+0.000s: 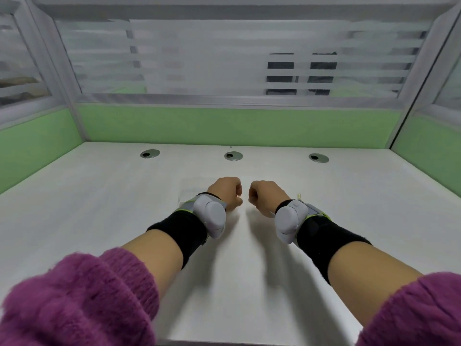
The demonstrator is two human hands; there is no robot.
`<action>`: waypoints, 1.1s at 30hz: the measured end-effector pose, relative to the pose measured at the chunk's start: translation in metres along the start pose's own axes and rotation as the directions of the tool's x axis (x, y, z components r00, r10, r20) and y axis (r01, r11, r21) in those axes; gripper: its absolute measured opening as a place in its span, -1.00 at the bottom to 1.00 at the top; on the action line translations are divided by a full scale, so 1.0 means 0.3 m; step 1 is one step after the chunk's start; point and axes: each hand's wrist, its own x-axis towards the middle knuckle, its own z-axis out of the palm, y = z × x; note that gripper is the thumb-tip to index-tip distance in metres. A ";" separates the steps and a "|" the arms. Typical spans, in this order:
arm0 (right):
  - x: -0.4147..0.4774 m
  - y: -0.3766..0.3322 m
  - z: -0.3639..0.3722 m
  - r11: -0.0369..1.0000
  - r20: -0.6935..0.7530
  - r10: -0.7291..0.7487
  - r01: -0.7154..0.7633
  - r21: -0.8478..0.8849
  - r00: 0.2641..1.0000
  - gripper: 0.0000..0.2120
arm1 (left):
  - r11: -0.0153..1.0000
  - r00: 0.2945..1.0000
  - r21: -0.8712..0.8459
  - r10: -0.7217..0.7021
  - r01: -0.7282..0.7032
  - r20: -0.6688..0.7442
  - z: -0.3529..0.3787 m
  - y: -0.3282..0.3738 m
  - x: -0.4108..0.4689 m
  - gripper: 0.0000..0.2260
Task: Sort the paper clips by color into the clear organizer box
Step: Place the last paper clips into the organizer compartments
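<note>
My left hand (226, 192) and my right hand (265, 196) rest side by side as closed fists on the middle of the white desk (99, 208), a small gap between them. Nothing shows inside either fist. A faint clear organizer box (193, 189) lies just left of and partly behind my left hand; its contents cannot be made out. One small yellow paper clip (299, 196) peeks out on the desk just beyond my right wrist. Each wrist carries a grey device on a black band, below purple fuzzy sleeves.
Three round cable grommets (233, 156) sit in a row near the desk's far edge. Green partition panels (224, 126) with striped frosted glass above enclose the desk on three sides. The desk's front edge runs just below my forearms.
</note>
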 end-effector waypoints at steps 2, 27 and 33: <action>0.003 0.053 -0.016 1.000 -0.008 0.029 -0.029 0.006 1.000 -0.80 | 1.000 1.000 -0.004 0.022 -0.022 0.010 0.029 0.040 0.030 -0.81; 0.108 0.394 -0.055 0.958 -0.050 0.285 -0.285 -0.005 0.957 -0.71 | 0.992 0.990 0.017 0.124 -0.125 0.061 0.224 0.235 0.264 -0.79; 0.114 0.366 -0.048 0.955 -0.037 0.296 -0.296 0.006 0.955 -0.76 | 0.993 0.992 0.000 0.116 -0.116 0.052 0.213 0.211 0.255 -0.79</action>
